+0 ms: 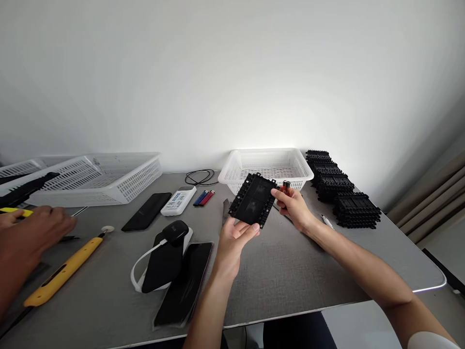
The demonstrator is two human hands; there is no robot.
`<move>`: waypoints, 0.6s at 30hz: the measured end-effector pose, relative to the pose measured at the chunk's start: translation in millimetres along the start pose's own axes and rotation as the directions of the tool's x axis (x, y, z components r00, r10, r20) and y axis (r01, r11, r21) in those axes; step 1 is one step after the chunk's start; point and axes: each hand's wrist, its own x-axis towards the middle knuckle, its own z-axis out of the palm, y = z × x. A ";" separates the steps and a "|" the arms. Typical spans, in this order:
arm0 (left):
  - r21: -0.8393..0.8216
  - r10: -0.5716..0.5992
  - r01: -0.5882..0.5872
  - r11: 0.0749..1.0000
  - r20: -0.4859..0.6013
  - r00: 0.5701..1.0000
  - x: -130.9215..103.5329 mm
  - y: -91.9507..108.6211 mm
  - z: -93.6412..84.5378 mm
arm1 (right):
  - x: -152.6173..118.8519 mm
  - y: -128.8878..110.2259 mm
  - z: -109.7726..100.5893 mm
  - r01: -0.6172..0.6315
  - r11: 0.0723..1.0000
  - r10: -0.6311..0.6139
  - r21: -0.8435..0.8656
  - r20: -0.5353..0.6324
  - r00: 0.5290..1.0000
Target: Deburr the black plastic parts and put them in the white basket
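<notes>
My left hand [234, 245] grips the lower edge of a black plastic panel [253, 201], thumb in front and fingers behind. The panel is tilted above the table and has toothed edges and a recessed middle. At its right edge, my right hand [293, 209] is closed, with the thumb at the panel's rim. Those fingers also hold a small orange-and-black object [286, 186], perhaps a tool handle; its lower part is hidden. Stacks of similar black panels [356, 211] stand to the right.
A white basket [267, 154] stands behind my hands, with another basket [141, 165] at left. Between lie phones [147, 212], a power bank [178, 200], lighters [204, 198] and a cable [200, 177]. A yellow-handled corded tool [65, 271] lies near a co-worker's hands [39, 228].
</notes>
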 end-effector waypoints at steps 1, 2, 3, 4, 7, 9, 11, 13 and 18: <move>0.002 0.010 -0.010 1.000 -0.006 1.000 0.7 -1.0 -0.8 | 1.3 -0.5 -1.1 0.042 0.999 -0.042 -0.003 -0.031 0.999; 0.001 0.018 -0.018 1.000 -0.015 1.000 1.6 -1.9 -2.0 | 2.5 -0.9 -2.0 0.063 0.998 -0.063 0.002 -0.049 0.997; 0.004 0.024 -0.024 1.000 -0.029 0.999 2.5 -2.8 -3.3 | 3.4 -1.3 -2.8 0.061 0.998 -0.060 0.013 -0.054 0.997; 0.014 0.031 -0.030 0.999 -0.048 0.998 3.3 -3.5 -4.6 | 4.1 -1.6 -3.3 0.058 0.998 -0.057 0.025 -0.060 0.997; 0.074 0.064 -0.055 0.996 -0.122 0.991 4.7 -5.0 -7.3 | 4.0 -2.8 -3.2 0.054 0.998 -0.051 0.035 -0.076 0.996; 0.117 0.081 -0.066 0.991 -0.126 0.989 4.7 -5.4 -7.5 | 2.7 -3.4 -1.6 0.056 0.998 -0.054 0.025 -0.078 0.996; 0.136 0.078 -0.064 0.989 -0.097 0.992 4.4 -5.4 -6.7 | 1.3 -3.2 0.7 0.059 0.998 -0.058 0.009 -0.076 0.995; 0.149 0.066 -0.057 0.987 -0.052 0.996 4.0 -5.2 -5.8 | 0.3 -2.0 2.9 0.057 0.998 -0.057 -0.007 -0.081 0.995; 0.195 0.071 -0.072 0.978 0.014 0.997 4.2 -7.7 -8.3 | -1.3 0.0 3.5 0.110 0.986 -0.117 -0.126 -0.048 0.992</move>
